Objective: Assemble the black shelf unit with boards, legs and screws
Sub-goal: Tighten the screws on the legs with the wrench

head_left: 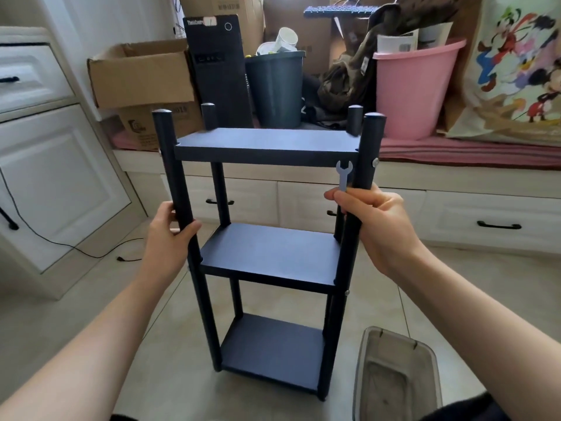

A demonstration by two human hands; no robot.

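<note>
a black shelf unit (267,253) stands upright on the tiled floor (76,299), three boards fixed between four legs, so assembly looks nearly finished. the left hand (170,229) grips the front left leg (179,189); the right hand (376,226) wraps the front right leg (364,165) while pinching a small wrench (343,176), perhaps for final screw tightening.

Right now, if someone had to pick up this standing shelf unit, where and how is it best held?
Probably by the two front legs, between the top board and middle board, one from each outer side. The shelf unit stands upright; those bare round posts let fingers wrap. The left hand already grips the left leg; the right hand holds the right leg and a small wrench.
</note>
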